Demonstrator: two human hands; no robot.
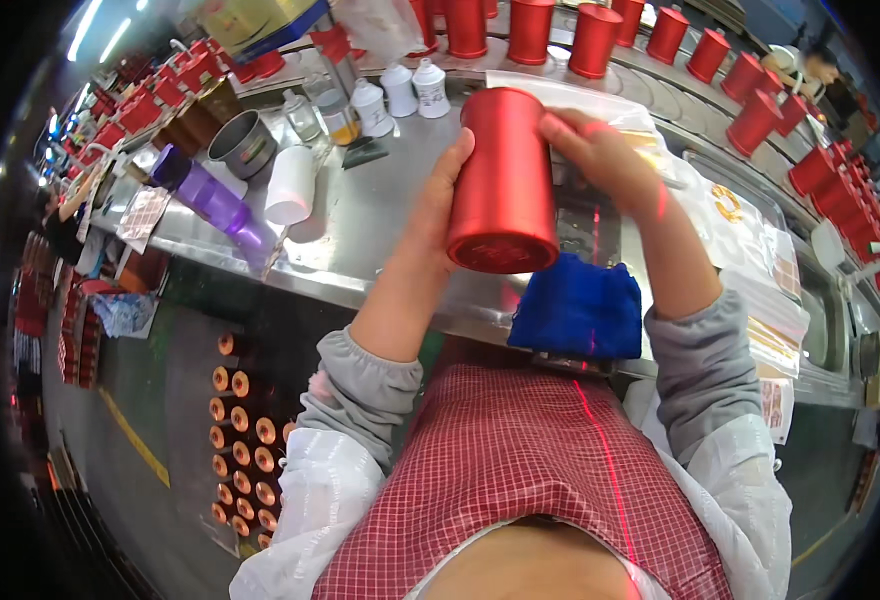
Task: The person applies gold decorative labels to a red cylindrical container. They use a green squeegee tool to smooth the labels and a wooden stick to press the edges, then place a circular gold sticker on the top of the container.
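A glossy red metal canister is held up above the near edge of the steel bench, tilted so its round base faces me. Wrapped along its left side is my left hand, closed on it, with the thumb near the upper edge. My right hand grips the canister's upper right side with its fingertips; part of those fingers is hidden behind it. Just below lies a folded blue cloth at the bench's front edge.
On the steel bench stand white squeeze bottles, a purple bottle, a white roll and a metal pot. Red canisters line the conveyor behind. Plastic-covered sheets lie at right. Copper-topped cylinders stand below left.
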